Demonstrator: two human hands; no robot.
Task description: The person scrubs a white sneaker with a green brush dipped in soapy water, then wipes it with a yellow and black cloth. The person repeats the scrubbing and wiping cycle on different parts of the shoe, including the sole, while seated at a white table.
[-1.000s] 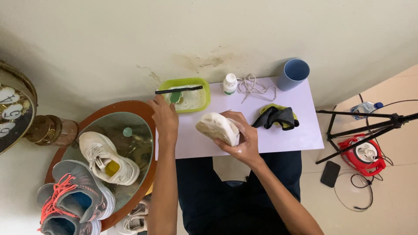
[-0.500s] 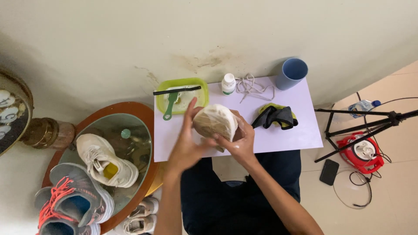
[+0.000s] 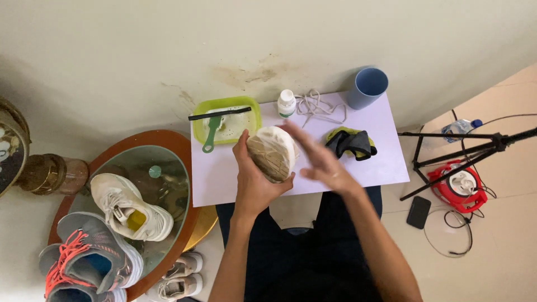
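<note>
My left hand [image 3: 253,182] grips a white shoe [image 3: 272,152] from below, its tan sole turned up toward me, above the near part of the small lilac table [image 3: 218,176]. Just right of the shoe hovers my right hand [image 3: 320,157], fingers spread, blurred, holding nothing. Behind the shoe stands a green tray [image 3: 253,110] with soapy water, a green-handled brush [image 3: 211,133] and a black comb-like brush [image 3: 218,114] across it. A white bottle [image 3: 286,103], loose white laces [image 3: 319,106], a black and yellow cloth [image 3: 351,143] and a blue cup [image 3: 367,87] lie on the table.
A round glass-topped table [image 3: 168,168] at my left carries a white sneaker [image 3: 128,208] and a grey one with orange laces [image 3: 89,257]. A black tripod [image 3: 464,154], a red cable reel [image 3: 460,185], a phone [image 3: 418,212] and a water bottle [image 3: 458,127] are on the floor to the right.
My left hand came back from the green tray and took hold of the shoe. My right hand let go and moved off to the right; the shoe now shows its sole.
</note>
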